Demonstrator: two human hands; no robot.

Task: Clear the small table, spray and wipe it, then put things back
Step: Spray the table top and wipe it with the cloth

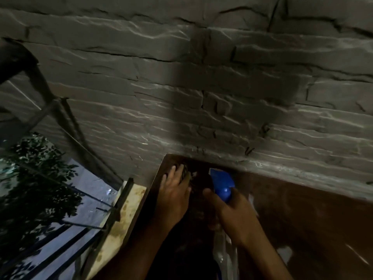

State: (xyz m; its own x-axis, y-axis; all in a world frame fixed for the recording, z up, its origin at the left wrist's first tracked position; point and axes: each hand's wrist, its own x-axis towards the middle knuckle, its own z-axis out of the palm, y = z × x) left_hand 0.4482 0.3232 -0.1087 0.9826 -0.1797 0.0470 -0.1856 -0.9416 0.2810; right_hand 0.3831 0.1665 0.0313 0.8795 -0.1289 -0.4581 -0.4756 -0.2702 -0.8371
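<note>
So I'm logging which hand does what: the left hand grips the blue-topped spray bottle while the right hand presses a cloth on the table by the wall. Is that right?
The hands are swapped. In the head view the right hand grips the spray bottle, and the left hand presses the dark cloth on the brown table by the stone wall.

No legible text, label, brand, number or sign was found anywhere in the view. The spray bottle [221, 186] showed a plain blue head and a clear body, with any label too dark and blurred to read. The worktop [302, 215] and the stone wall [181, 87] bore no markings
</note>
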